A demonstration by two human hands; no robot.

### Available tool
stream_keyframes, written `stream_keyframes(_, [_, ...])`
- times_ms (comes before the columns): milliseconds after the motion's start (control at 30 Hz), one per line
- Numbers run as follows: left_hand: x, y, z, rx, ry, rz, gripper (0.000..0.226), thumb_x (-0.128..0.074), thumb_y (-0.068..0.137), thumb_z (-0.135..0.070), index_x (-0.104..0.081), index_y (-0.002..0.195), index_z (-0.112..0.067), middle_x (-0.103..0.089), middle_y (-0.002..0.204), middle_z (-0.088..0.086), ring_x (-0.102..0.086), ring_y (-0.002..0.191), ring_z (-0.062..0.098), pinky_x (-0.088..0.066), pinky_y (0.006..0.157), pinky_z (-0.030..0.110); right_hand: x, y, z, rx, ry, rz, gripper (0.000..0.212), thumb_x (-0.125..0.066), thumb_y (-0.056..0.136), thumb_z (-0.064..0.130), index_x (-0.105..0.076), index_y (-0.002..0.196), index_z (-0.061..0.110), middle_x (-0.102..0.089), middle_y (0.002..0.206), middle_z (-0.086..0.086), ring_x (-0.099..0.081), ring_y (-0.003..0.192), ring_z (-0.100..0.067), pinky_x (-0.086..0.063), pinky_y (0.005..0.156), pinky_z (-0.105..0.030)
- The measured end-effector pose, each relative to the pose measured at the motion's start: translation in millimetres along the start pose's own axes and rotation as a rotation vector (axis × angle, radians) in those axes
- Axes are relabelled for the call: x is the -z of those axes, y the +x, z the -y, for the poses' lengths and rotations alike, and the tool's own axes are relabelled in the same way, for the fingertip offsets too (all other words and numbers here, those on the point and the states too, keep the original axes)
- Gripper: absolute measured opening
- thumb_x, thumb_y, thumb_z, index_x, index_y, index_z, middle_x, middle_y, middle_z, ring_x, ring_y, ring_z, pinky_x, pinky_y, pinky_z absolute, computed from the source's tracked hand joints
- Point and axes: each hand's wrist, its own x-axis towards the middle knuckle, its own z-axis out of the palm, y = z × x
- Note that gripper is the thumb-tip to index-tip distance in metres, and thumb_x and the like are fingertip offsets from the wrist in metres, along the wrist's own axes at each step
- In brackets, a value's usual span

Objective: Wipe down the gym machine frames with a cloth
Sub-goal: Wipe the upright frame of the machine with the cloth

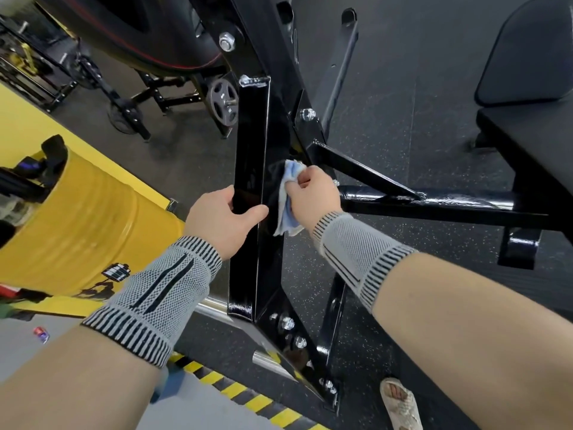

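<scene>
A glossy black machine frame post (249, 144) runs down the middle of the view to a bolted base plate. My left hand (221, 220) grips the post's near edge, thumb on its front face. My right hand (313, 193) holds a crumpled light blue cloth (288, 209) and presses it against the right side of the post, where a diagonal brace (362, 173) and a horizontal bar (434, 206) join it. Both wrists wear grey knit bands.
A yellow drum (93, 225) stands at the left. A weight plate (223, 102) and racks sit behind. A black bench pad (527, 57) is at the upper right. Yellow-black hazard tape (248, 395) edges the speckled rubber floor. A sandalled foot (400, 401) shows below.
</scene>
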Motion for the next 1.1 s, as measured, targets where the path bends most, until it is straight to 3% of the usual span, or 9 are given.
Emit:
stream_keyframes(167, [2,3,1,0.003,-0.007,0.018,0.029,-0.065,0.083,-0.044,-0.068,0.104,-0.025,-0.07,0.089,-0.009,-0.065,0.083,0.013,-0.056,0.078,0.037,-1,2,12,0.124,0.01,-0.009,0.009,-0.054,0.094,0.027,-0.05,0.095,0.018,-0.06,0.088,0.003,-0.058,0.08,-0.013,-0.05,0.071,-0.028])
stream_keyframes(300, [-1,0,1,-0.006,-0.002,0.006,0.028,-0.066,0.083,-0.045,-0.069,0.103,-0.025,-0.07,0.089,-0.012,-0.064,0.083,0.009,-0.055,0.078,0.033,6,19,16,0.008,-0.019,-0.035,0.016,-0.055,0.093,0.028,-0.055,0.101,0.014,-0.061,0.096,0.0,-0.061,0.095,-0.02,-0.049,0.082,-0.032])
stream_keyframes(433, [1,4,3,-0.009,-0.008,0.009,0.029,-0.065,0.082,-0.046,-0.067,0.104,-0.027,-0.07,0.09,-0.013,-0.066,0.082,0.01,-0.055,0.075,0.033,4,14,29,0.127,0.036,-0.057,0.012,-0.055,0.094,0.029,-0.052,0.098,0.018,-0.059,0.09,0.006,-0.056,0.079,-0.009,-0.048,0.071,-0.024])
stream_keyframes(500, [0,4,3,-0.006,-0.001,0.01,0.03,-0.065,0.082,-0.046,-0.068,0.104,-0.027,-0.07,0.09,-0.012,-0.065,0.082,0.01,-0.055,0.076,0.034,6,22,27,0.047,0.068,-0.074,0.018,-0.054,0.094,0.028,-0.058,0.102,0.012,-0.063,0.095,-0.001,-0.059,0.083,-0.015,-0.05,0.075,-0.029])
stream_keyframes(600, [-1,2,3,-0.01,0.001,0.007,0.029,-0.065,0.081,-0.046,-0.068,0.103,-0.028,-0.07,0.087,-0.013,-0.065,0.082,0.01,-0.056,0.078,0.036,4,20,19,-0.128,-0.038,0.113,0.024,-0.048,0.095,0.016,-0.061,0.105,-0.001,-0.064,0.112,-0.023,-0.062,0.103,-0.036,-0.051,0.09,-0.042])
stream_keyframes(767, [0,5,3,-0.029,0.005,-0.008,0.027,-0.066,0.082,-0.045,-0.068,0.099,-0.025,-0.07,0.086,-0.01,-0.064,0.08,0.011,-0.052,0.071,0.032,1,19,38,0.046,0.079,-0.106,0.016,-0.053,0.094,0.029,-0.055,0.096,0.013,-0.06,0.085,0.002,-0.06,0.076,-0.013,-0.054,0.072,-0.029])
stream_keyframes(833, [0,4,3,-0.029,0.02,-0.006,0.028,-0.065,0.082,-0.046,-0.069,0.101,-0.026,-0.07,0.087,-0.009,-0.064,0.08,0.011,-0.049,0.069,0.029,0,27,40,0.015,0.115,-0.142,0.02,-0.052,0.094,0.031,-0.055,0.099,0.012,-0.06,0.088,0.002,-0.059,0.079,-0.014,-0.052,0.075,-0.03])
stream_keyframes(1000, [2,5,4,-0.017,0.04,0.007,0.031,-0.064,0.081,-0.048,-0.069,0.099,-0.023,-0.07,0.086,-0.008,-0.065,0.081,0.012,-0.055,0.076,0.036,-26,-17,-22,-0.203,-0.058,0.024,0.025,-0.046,0.095,0.023,-0.056,0.109,0.005,-0.06,0.101,-0.012,-0.059,0.093,-0.029,-0.05,0.085,-0.037])
stream_keyframes(1100, [1,5,4,-0.012,0.035,-0.006,0.031,-0.066,0.081,-0.047,-0.07,0.094,-0.019,-0.07,0.084,-0.005,-0.065,0.081,0.015,-0.054,0.077,0.036,-32,-38,-26,-0.28,0.071,0.143,0.022,-0.048,0.092,0.017,-0.053,0.104,-0.001,-0.062,0.097,-0.02,-0.063,0.088,-0.036,-0.055,0.084,-0.048])
